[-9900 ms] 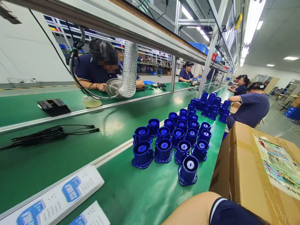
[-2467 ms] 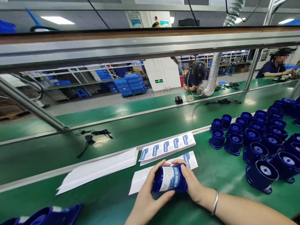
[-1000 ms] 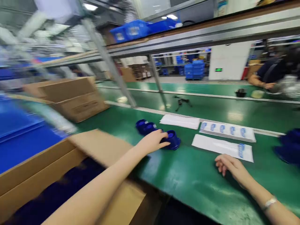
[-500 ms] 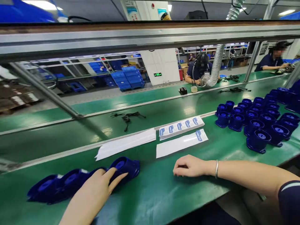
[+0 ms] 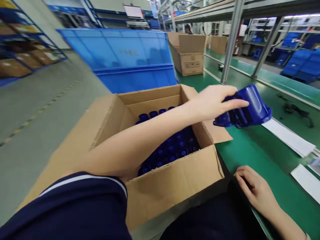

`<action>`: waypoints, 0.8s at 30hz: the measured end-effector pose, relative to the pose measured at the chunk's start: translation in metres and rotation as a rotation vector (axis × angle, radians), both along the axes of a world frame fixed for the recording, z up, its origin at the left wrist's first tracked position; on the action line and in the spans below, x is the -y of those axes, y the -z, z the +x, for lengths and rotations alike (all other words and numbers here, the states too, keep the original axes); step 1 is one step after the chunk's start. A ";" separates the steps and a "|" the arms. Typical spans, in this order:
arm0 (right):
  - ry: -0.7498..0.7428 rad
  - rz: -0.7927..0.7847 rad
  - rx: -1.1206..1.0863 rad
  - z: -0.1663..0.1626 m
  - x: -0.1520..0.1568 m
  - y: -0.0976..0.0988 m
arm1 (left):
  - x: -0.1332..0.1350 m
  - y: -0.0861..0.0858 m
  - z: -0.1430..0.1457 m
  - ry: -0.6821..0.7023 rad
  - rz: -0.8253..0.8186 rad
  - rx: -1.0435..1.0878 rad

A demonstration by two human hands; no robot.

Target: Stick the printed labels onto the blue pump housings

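My left hand (image 5: 215, 101) is closed on dark blue plastic cup-shaped parts (image 5: 255, 105), thumb and fingers pinching them. At least two seem to sit side by side in the grip, held tilted above the green table beside a cardboard box. The open box (image 5: 175, 176) stands under my left forearm and holds many similar blue parts (image 5: 171, 148), partly hidden by the arm. My right hand (image 5: 257, 188) rests at the table edge, its fingers loosely curled with nothing visible in them.
The green table (image 5: 240, 150) carries white sheets (image 5: 290, 136) and a black cable (image 5: 296, 110). A blue crate (image 5: 125, 55) and another carton (image 5: 191, 56) stand beyond the box. A metal post (image 5: 232, 43) rises from the table.
The view has swung left to the cardboard box. My left hand has lifted blue cup-shaped parts off the table and carried them toward the box. My right hand stays on the table, curled.
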State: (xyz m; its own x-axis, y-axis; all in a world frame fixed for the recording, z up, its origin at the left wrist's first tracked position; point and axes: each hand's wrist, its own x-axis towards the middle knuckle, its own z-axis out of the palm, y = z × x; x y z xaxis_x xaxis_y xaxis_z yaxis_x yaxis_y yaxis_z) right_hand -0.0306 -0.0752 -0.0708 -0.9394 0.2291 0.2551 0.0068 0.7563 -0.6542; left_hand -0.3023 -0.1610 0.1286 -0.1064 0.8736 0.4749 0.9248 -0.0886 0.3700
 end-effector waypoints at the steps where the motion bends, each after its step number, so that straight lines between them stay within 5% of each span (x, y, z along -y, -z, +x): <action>1: 0.000 0.056 -0.007 -0.005 -0.001 0.002 | 0.020 -0.005 -0.014 -0.065 0.019 -0.010; 5: 0.023 0.269 -0.020 -0.013 -0.004 0.012 | 0.079 0.013 -0.079 -0.357 -0.119 -0.144; 9: 0.030 0.364 -0.016 -0.005 -0.013 0.027 | 0.114 0.083 -0.134 -0.713 -0.583 -0.264; 16: -0.011 0.449 -0.041 0.004 -0.024 0.048 | 0.173 0.209 -0.172 -0.753 -1.033 -0.086; 20: 0.046 0.427 -0.062 0.001 -0.019 0.044 | 0.204 0.248 -0.191 -0.788 -1.169 0.005; 24: 0.064 0.373 -0.064 -0.001 -0.017 0.035 | 0.226 0.268 -0.199 -0.850 -1.190 0.025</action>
State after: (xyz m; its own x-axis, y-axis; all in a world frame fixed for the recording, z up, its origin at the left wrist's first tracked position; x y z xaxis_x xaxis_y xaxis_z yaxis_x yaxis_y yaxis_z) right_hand -0.0314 -0.0585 -0.1061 -0.9057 0.1669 0.3897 0.0294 0.9417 -0.3350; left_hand -0.5015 -0.3867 -0.1393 -0.7763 0.4121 -0.4770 0.5340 0.8320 -0.1504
